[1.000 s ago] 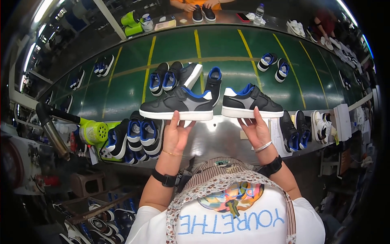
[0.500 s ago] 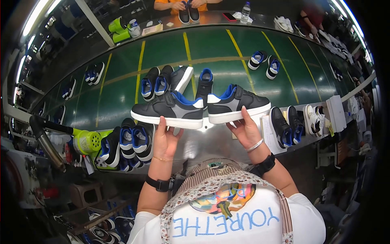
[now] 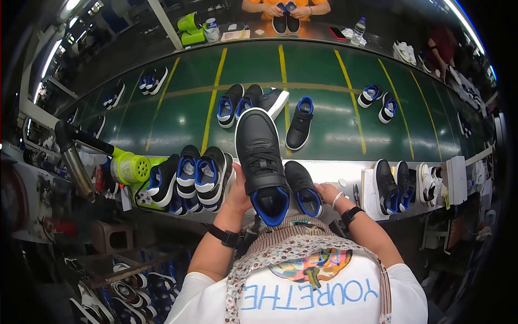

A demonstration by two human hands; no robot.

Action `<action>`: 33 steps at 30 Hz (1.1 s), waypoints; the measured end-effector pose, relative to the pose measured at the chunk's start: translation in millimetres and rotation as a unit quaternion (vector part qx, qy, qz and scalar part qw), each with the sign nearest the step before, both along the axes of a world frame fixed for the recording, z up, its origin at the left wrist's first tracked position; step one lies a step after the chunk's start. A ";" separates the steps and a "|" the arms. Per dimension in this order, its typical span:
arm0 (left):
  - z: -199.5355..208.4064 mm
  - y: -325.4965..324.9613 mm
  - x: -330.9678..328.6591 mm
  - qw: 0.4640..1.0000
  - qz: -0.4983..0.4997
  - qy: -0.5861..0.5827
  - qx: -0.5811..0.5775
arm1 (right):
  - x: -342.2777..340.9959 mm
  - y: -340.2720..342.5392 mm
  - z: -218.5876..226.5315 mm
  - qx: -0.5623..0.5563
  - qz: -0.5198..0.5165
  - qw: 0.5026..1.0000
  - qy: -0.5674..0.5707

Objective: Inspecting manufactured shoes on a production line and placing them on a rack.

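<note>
Black shoe (image 3: 258, 132) w/ blue lining + white sole edge is gripped by L hand (image 3: 238, 189) along its L side, toe pointed away, collar turned twd wearer; held up over near edge of metal table (image 3: 329, 171), part of green belt (image 3: 175, 127) blocked from view. Second shoe (image 3: 298, 176), same type, is held lower, just to its R, by R hand (image 3: 328, 193) at R side near heel. Most fingers of L hand hidden behind shoe; R fingertips partly hidden too.

On belt, marked w/ yellow lines: upright dark pr (image 3: 231, 102), tipped shoe (image 3: 276, 102) w/ white sole exposed, single shoe (image 3: 300, 127) set slightly apart to R. Another pr (image 3: 377, 102) is seen farther R.

Table, L side: stacked shoes (image 3: 189, 175) placed next to lime-green blower (image 3: 131, 168). R side: notepad (image 3: 370, 189), dark pr (image 3: 386, 186), then white shoes (image 3: 426, 183).

Opp. side of belt: dark shoes (image 3: 286, 19) held by co-worker in orange top (image 3: 315, 6); red-edged phone (image 3: 338, 33) and clear bottle (image 3: 359, 27) placed nearby, to R. Both of wearer's wrists are fitted w/ black straps (image 3: 223, 235).
</note>
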State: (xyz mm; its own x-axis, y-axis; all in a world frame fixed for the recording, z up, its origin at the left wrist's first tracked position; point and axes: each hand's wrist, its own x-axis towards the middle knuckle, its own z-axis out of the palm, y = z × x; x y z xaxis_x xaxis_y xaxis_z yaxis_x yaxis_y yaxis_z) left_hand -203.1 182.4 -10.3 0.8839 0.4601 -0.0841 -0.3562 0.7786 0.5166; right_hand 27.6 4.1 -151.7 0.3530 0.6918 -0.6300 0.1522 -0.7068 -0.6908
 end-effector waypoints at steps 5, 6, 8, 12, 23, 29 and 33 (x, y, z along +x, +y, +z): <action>-11.9 1.9 -2.1 0.999 -0.019 0.026 0.039 | -14.2 43.6 98.0 0.226 0.006 0.961 -0.158; -1.3 -0.5 1.0 0.998 -0.021 0.034 0.051 | -22.4 55.7 127.7 0.264 -0.036 0.963 -0.039; 5.5 -2.7 1.3 0.997 -0.025 0.045 0.064 | -41.1 71.5 181.0 0.326 -0.070 0.924 0.189; 17.3 -9.9 8.2 0.990 -0.038 0.065 0.117 | -68.2 86.1 220.3 0.352 -0.094 0.856 0.368; 46.3 -34.3 17.1 0.921 0.131 0.262 0.258 | -101.1 76.3 206.9 0.375 -0.140 0.880 0.257; 43.5 -39.8 18.6 0.802 0.171 0.368 0.439 | -100.7 67.4 194.1 0.363 -0.145 0.886 0.251; 20.7 -24.7 18.7 0.855 0.179 0.327 0.360 | -94.0 72.0 203.2 0.338 -0.059 0.925 0.162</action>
State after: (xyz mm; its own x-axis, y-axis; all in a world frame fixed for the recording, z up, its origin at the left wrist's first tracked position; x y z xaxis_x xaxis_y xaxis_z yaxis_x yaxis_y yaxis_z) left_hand -184.4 157.7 10.3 0.5480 0.8317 -0.0889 0.0440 0.0775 0.9960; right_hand -66.5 76.1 51.5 0.3188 0.9354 -0.1529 -0.1912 -0.0945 -0.9770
